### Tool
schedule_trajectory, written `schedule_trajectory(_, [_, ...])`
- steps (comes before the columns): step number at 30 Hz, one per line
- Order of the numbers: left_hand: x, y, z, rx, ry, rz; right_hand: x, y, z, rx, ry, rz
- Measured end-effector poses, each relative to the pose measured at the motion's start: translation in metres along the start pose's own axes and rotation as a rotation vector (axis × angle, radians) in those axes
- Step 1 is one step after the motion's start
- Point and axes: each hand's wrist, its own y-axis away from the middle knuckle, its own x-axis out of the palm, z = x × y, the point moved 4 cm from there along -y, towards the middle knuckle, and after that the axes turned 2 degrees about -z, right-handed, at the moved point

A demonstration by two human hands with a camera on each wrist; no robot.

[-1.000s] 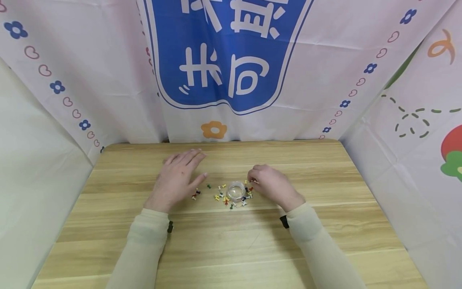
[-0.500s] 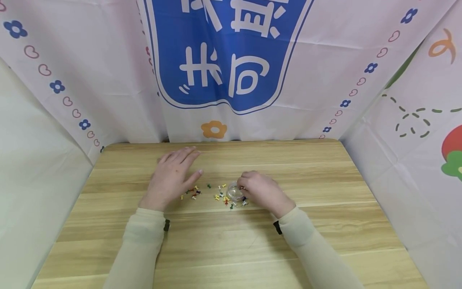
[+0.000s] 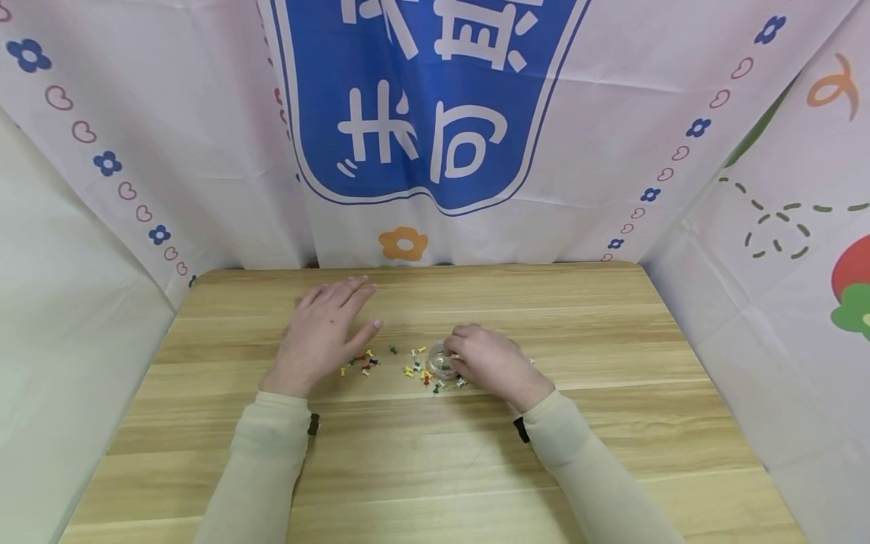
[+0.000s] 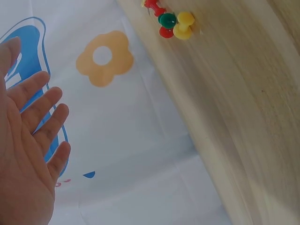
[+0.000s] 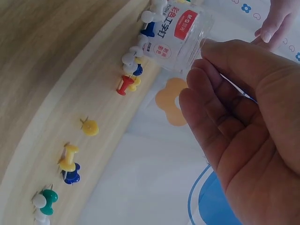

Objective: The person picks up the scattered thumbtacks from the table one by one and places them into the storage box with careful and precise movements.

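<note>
A clear plastic jar [image 3: 439,364] with a printed label stands on the wooden table, its mouth up. My right hand [image 3: 494,364] is over its right rim; in the right wrist view the thumb and loosely bent fingers [image 5: 204,108] are right at the jar's mouth, with no pin showing between them. Push pins in red, yellow, white, blue and green lie around the jar, such as a red pin [image 5: 124,85] and a yellow pin [image 5: 69,157]. My left hand [image 3: 319,332] is spread over the table, near a small group of pins [image 3: 367,361]; its palm [image 4: 23,164] holds nothing.
A lone green pin [image 3: 393,350] lies between the left group and the jar, and a white pin [image 3: 532,360] lies right of my right hand. A printed cloth [image 3: 408,227] hangs behind the table's [image 3: 421,468] far edge.
My right hand moved left from the pins beside the jar to its mouth; the red pin at its fingertips no longer shows. My left hand shifted slightly left, uncovering pins.
</note>
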Motion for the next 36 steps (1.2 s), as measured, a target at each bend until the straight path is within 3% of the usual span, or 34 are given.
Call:
schedule_trajectory(21, [0.01,-0.004,-0.021,0.046,-0.028,0.052,-0.022,0.014,-0.043,0.153,-0.114,-0.002])
schedule_trajectory(36, [0.014,-0.008,-0.038,0.088,-0.049,0.084,-0.016,0.025,-0.08,0.276,-0.168,0.063])
